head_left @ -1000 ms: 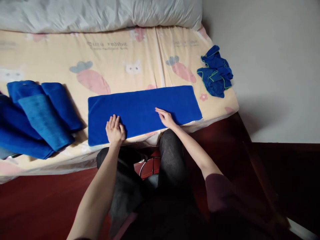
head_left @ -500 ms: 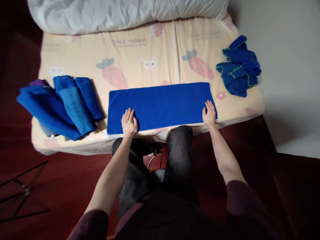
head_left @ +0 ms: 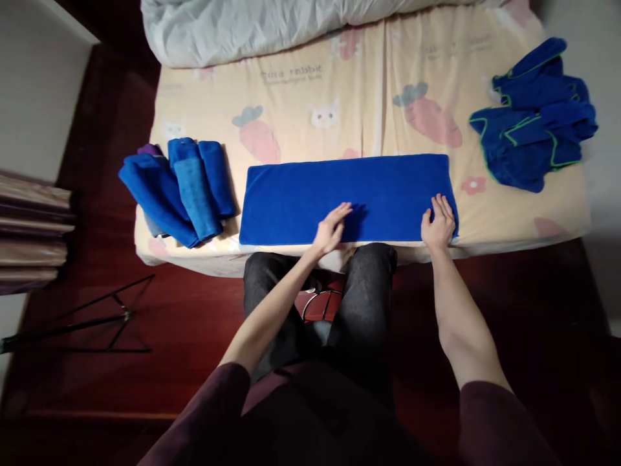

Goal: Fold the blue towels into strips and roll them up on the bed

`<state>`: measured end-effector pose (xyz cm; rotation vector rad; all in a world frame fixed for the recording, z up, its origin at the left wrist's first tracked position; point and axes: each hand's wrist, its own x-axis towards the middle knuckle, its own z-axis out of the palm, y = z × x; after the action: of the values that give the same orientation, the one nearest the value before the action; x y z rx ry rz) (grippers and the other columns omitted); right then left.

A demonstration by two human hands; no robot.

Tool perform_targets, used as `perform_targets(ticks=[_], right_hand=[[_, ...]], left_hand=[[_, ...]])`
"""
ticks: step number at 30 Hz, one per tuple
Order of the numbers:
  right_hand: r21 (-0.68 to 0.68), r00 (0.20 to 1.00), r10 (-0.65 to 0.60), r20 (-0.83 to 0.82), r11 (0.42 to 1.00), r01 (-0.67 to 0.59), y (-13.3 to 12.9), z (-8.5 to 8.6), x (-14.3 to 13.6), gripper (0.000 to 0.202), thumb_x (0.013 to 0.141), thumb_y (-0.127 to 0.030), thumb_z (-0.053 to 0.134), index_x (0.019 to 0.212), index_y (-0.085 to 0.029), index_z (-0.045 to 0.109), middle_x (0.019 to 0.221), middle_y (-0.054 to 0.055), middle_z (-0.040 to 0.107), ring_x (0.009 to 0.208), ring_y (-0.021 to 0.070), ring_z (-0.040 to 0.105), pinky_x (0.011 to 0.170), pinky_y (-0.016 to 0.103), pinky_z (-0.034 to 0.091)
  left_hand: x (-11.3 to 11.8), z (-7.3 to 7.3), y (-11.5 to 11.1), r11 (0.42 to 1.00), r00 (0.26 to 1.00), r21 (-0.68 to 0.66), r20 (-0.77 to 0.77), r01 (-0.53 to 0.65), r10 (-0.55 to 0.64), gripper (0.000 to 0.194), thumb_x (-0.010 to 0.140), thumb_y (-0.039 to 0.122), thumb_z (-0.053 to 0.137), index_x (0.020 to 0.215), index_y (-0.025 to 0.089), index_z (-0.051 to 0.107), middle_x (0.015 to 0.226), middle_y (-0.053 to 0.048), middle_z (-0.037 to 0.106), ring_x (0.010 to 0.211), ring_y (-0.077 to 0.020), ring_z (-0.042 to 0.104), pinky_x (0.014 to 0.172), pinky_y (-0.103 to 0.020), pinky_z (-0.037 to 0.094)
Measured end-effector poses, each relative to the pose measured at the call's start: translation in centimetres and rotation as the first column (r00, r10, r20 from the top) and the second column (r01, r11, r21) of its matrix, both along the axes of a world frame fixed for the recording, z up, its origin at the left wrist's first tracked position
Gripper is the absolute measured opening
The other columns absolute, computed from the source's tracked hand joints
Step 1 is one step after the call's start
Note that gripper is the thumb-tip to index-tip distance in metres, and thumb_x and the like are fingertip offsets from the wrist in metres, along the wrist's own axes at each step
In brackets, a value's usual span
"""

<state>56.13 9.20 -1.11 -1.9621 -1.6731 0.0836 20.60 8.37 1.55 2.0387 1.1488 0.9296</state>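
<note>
A blue towel (head_left: 295, 200) lies flat as a long rectangle along the near edge of the bed. Over its near middle hovers my left hand (head_left: 332, 230), fingers stretched out and a shadow beside them, gripping nothing. At the towel's right end my right hand (head_left: 439, 222) rests on the cloth with its fingers extended. Several rolled blue towels (head_left: 196, 188) lie together to the left, with a bit of purple cloth (head_left: 150, 149) behind them. On the right is a crumpled heap of blue cloths with green edging (head_left: 533, 123).
The bed has a cream sheet (head_left: 301, 142) printed with carrots and rabbits. A pale quilt (head_left: 233, 32) is bunched at the back. My knees (head_left: 371, 278) touch or nearly touch the bed's front. A black tripod (head_left: 123, 316) stands on the red floor at left, near striped curtains (head_left: 33, 233).
My left hand has moved right, from the towel's left part towards its middle, and appears lifted. My right hand stays at the right end. The view has swung left.
</note>
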Motion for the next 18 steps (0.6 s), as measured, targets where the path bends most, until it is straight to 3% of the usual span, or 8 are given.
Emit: perform_targets(ticks=[3, 6, 8, 11, 14, 18], right_hand=[[0.01, 1.0, 0.013, 0.003, 1.0, -0.014, 0.0, 0.0, 0.1, 0.053, 0.098, -0.022, 0.043, 0.147, -0.013, 0.062, 0.154, 0.016, 0.059, 0.152, 0.0287, 0.048, 0.126, 0.054, 0.039], [0.016, 1.0, 0.021, -0.004, 1.0, -0.021, 0.0, -0.2, 0.3, 0.053, 0.098, -0.022, 0.043, 0.147, -0.013, 0.062, 0.154, 0.017, 0.059, 0.152, 0.0292, 0.048, 0.127, 0.054, 0.039], [0.024, 1.0, 0.023, -0.011, 0.999, -0.022, 0.0, -0.4, 0.3, 0.053, 0.099, -0.023, 0.043, 0.147, -0.012, 0.062, 0.154, 0.017, 0.059, 0.152, 0.0293, 0.047, 0.127, 0.053, 0.039], [0.026, 1.0, 0.021, -0.015, 0.999, -0.021, 0.1, -0.5, 0.3, 0.052, 0.1, -0.023, 0.043, 0.146, -0.01, 0.062, 0.154, 0.018, 0.058, 0.152, 0.0292, 0.047, 0.127, 0.051, 0.039], [0.022, 1.0, 0.013, -0.016, 1.0, -0.013, 0.0, -0.4, 0.2, 0.052, 0.099, -0.022, 0.043, 0.146, -0.01, 0.062, 0.154, 0.018, 0.059, 0.152, 0.0298, 0.047, 0.126, 0.052, 0.039], [0.027, 1.0, 0.013, -0.024, 1.0, -0.012, 0.0, -0.3, 0.1, 0.053, 0.098, -0.021, 0.044, 0.147, -0.01, 0.062, 0.154, 0.018, 0.059, 0.151, 0.0304, 0.048, 0.126, 0.053, 0.039]], left_hand=[[6.2, 0.1, 1.5, 0.99, 0.988, 0.02, 0.052, 0.143, -0.144, 0.058, 0.111, 0.043, 0.02, 0.154, 0.022, 0.052, 0.164, -0.011, 0.048, 0.158, -0.0208, 0.036, 0.132, -0.049, 0.031], [7.2, -1.2, 3.2, 0.983, 0.983, 0.012, 0.032, 0.181, -0.181, 0.058, 0.111, 0.04, 0.02, 0.156, 0.021, 0.05, 0.165, -0.011, 0.045, 0.159, -0.0211, 0.033, 0.132, -0.05, 0.029], [4.6, -2.5, 3.8, 0.988, 0.988, -0.01, -0.005, 0.152, -0.152, 0.058, 0.11, 0.039, 0.022, 0.154, 0.018, 0.053, 0.163, -0.013, 0.048, 0.158, -0.0218, 0.035, 0.132, -0.049, 0.03], [-2.1, -3.7, 3.8, 0.997, 0.995, -0.03, -0.077, 0.066, -0.069, 0.055, 0.109, 0.039, 0.027, 0.148, 0.016, 0.058, 0.159, -0.014, 0.054, 0.156, -0.0217, 0.039, 0.131, -0.048, 0.032], [-9.4, -3.6, 3.0, 0.993, 0.985, -0.022, -0.13, -0.116, 0.112, 0.053, 0.109, 0.038, 0.028, 0.144, 0.016, 0.061, 0.157, -0.013, 0.055, 0.154, -0.0204, 0.043, 0.131, -0.046, 0.033], [-17.4, -2.7, 1.8, 0.931, 0.905, -0.019, -0.24, -0.365, 0.35, 0.05, 0.109, 0.03, 0.029, 0.141, 0.01, 0.061, 0.156, -0.012, 0.057, 0.152, -0.0187, 0.045, 0.132, -0.043, 0.032]])
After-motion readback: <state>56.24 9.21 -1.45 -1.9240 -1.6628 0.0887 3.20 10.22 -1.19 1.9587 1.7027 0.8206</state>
